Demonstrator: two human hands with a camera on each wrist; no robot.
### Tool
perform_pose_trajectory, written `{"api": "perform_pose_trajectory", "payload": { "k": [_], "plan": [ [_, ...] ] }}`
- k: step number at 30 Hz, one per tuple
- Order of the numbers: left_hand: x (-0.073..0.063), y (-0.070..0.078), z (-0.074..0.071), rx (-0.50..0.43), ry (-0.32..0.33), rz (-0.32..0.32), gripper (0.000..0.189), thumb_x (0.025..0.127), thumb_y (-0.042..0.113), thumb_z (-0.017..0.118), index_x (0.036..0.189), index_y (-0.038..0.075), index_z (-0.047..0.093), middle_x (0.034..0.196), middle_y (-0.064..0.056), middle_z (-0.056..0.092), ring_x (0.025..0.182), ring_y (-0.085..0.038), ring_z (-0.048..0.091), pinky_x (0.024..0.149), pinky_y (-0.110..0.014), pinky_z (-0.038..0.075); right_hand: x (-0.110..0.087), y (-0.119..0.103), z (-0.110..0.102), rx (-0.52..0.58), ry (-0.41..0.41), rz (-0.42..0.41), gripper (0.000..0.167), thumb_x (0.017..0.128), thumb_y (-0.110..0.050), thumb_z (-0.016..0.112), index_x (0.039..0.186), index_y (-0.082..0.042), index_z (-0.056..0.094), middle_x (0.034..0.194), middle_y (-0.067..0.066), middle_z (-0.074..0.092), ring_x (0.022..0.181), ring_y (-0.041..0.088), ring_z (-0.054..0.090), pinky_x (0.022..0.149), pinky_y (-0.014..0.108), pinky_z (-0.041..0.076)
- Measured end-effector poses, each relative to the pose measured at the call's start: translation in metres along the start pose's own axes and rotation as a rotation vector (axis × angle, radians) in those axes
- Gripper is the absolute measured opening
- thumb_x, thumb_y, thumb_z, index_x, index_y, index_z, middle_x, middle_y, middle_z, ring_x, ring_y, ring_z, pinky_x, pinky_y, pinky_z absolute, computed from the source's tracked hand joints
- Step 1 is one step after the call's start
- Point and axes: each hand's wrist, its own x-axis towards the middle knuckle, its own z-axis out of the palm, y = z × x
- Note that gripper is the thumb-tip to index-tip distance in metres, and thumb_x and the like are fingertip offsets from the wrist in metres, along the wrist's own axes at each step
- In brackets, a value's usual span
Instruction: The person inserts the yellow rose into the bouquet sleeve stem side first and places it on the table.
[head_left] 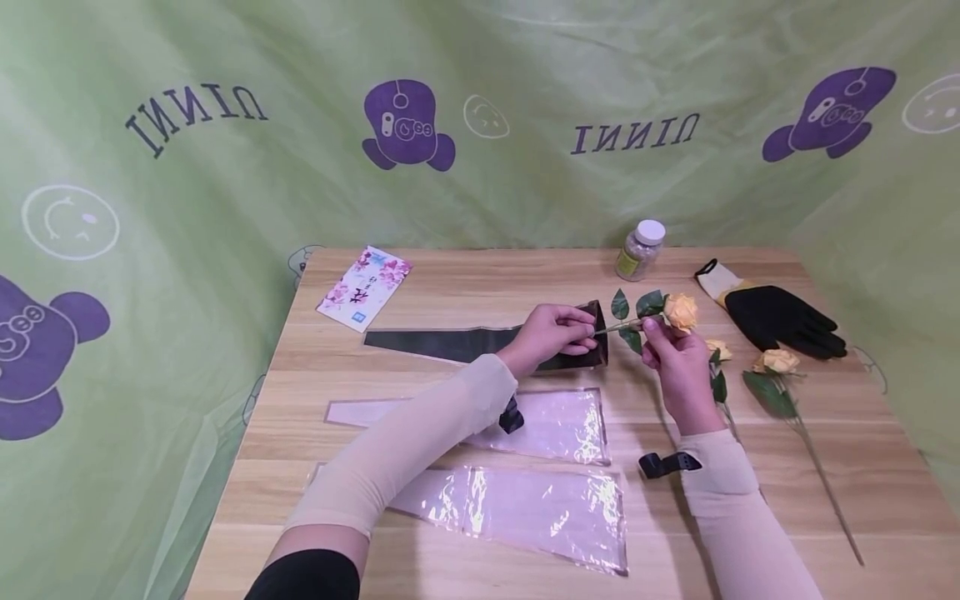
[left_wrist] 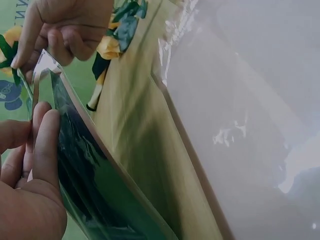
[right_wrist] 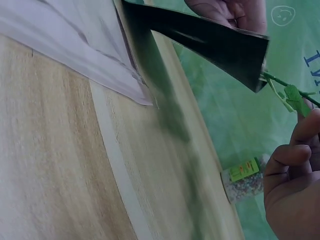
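Left hand (head_left: 551, 333) pinches a glossy black wrapper (head_left: 442, 342); right hand (head_left: 684, 379), a ruffled peach rose (head_left: 681, 312) — green cloth (head_left: 517, 196) reads "INNI".

Backdrop: light green cloth (head_left: 525, 200) enclosing the far, left and right sides of the work area. Surface wrinkled, with long creases at lower left. Print on cloth: purple cartoon figures (head_left: 405, 150), dark capital lettering (head_left: 633, 136), and pale outlined smiling faces (head_left: 71, 222). Furniture: one tabletop (head_left: 480, 279), light wood-look finish, plank pattern with darker and paler bands; its straight far edge lies close to the cloth. Lighting: soft and fairly even in the head view, with gentle sheen on the upper cloth. Blurred shadows on the wood in both wrist views.
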Motion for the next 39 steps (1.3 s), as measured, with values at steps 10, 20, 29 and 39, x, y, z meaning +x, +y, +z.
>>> {"api": "perform_pose_trajectory", "payload": {
  "k": [10, 20, 29, 39],
  "plan": [
    [0.001, 0.003, 0.008, -0.020, 0.020, 0.013, 0.016, 0.095, -0.005, 0.068, 0.110, -0.004, 0.071, 0.092, -0.014, 0.074, 0.079, -0.024, 0.073, 0.075, -0.033, 0.061, -0.001, 0.005, 0.004, -0.054, -0.042, 0.116, 0.007, 0.099, -0.010, 0.068, 0.095, -0.016, 0.071, 0.077, -0.002, 0.065, 0.058, 0.008, 0.055, 0.053, 0.018, 0.046],
    [-0.001, 0.005, 0.007, -0.006, 0.032, 0.027, 0.016, 0.095, -0.004, 0.067, 0.111, -0.005, 0.071, 0.092, -0.014, 0.074, 0.077, -0.021, 0.073, 0.076, -0.033, 0.061, -0.001, 0.008, 0.011, -0.105, -0.051, 0.144, 0.007, 0.096, -0.017, 0.072, 0.100, -0.013, 0.069, 0.084, -0.001, 0.069, 0.063, 0.010, 0.058, 0.060, 0.021, 0.051],
    [-0.002, 0.007, 0.008, 0.009, 0.014, 0.051, 0.020, 0.095, -0.005, 0.067, 0.114, -0.007, 0.070, 0.092, -0.015, 0.074, 0.076, -0.020, 0.072, 0.075, -0.033, 0.061, -0.004, 0.010, 0.018, -0.232, -0.028, 0.112, 0.013, 0.095, -0.019, 0.075, 0.105, -0.012, 0.069, 0.087, -0.004, 0.067, 0.069, 0.010, 0.058, 0.065, 0.022, 0.052],
    [-0.006, 0.012, 0.005, -0.015, 0.008, 0.054, 0.021, 0.095, -0.007, 0.066, 0.116, -0.008, 0.069, 0.092, -0.014, 0.073, 0.076, -0.020, 0.072, 0.075, -0.033, 0.061, -0.009, 0.010, 0.012, -0.076, -0.173, 0.082, 0.034, 0.105, -0.044, 0.053, 0.111, -0.014, 0.068, 0.093, 0.002, 0.065, 0.075, 0.014, 0.052, 0.063, 0.023, 0.043]
  ]
}}
